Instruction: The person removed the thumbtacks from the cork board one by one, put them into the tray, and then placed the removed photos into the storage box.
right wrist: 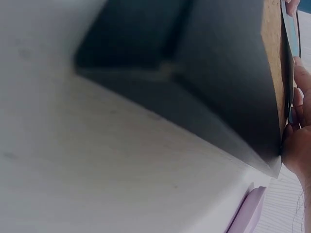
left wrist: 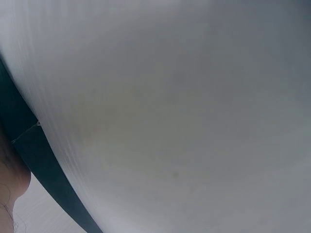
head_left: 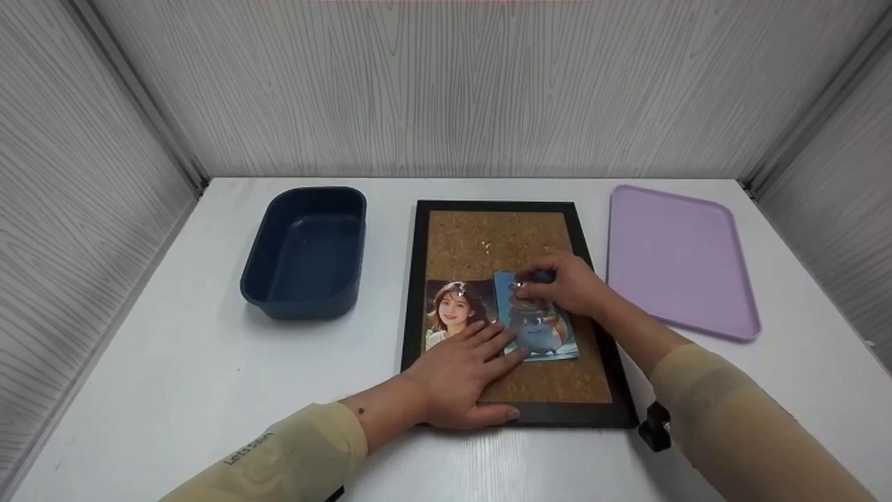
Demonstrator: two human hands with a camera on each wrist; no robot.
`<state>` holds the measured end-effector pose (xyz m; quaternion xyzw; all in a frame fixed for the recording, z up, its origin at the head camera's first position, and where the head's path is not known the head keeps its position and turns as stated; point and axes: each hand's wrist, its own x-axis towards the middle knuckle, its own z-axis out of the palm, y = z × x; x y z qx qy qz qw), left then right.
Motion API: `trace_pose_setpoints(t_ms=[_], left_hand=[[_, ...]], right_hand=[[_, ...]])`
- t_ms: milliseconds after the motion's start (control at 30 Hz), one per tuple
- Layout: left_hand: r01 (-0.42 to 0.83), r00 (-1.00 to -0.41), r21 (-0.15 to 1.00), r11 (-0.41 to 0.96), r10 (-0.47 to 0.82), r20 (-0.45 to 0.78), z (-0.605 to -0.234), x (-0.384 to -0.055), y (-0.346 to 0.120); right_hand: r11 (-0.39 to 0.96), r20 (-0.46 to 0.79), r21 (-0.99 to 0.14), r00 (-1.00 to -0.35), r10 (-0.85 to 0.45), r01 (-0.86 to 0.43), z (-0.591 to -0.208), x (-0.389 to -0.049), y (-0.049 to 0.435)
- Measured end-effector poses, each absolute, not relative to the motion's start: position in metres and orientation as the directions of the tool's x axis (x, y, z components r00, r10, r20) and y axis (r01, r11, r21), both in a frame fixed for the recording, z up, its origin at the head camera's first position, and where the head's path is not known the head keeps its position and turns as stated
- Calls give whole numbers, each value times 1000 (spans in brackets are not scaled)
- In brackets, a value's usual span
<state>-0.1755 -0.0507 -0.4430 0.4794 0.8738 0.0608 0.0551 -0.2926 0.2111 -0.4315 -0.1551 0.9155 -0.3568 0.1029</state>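
A cork board (head_left: 550,383) in a black frame lies on the white table, carrying two pictures. One is a portrait photo (head_left: 449,314) with a small glint near its top. Beside it lies a blue picture (head_left: 540,338) of a glass jar. My left hand (head_left: 467,373) rests flat with fingers spread over the lower portrait and the blue picture's left edge, its thumb on the frame. At the blue picture's upper left, my right hand (head_left: 564,282) pinches a small shiny pin (head_left: 518,285) between thumb and index finger. In the right wrist view, its fingers are partly cut off.
A deep navy bin (head_left: 306,307) stands left of the board. To the right lies a flat lilac tray (head_left: 676,258). Small pale specks (head_left: 486,246) show on the upper cork. Grey wood-grain panels (head_left: 460,90) rise along the back and sides of the table.
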Motion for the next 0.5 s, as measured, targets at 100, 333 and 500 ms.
trace_pose_setpoints(t_ms=[100,333,500], left_hand=[[831,-533,166,531,845,-36,-443,-175,-50],[824,-541,171,540,840,-49,-443,-175,-50],[822,-545,168,544,837,-45,-443,-174,-50]], right_hand=[[706,-76,-674,-931,-356,-215,-433,-292,212],[732,-85,-647,-934,-348,-214,-434,-292,213],[725,-72,-649,-930,-361,-231,-435,-292,213]])
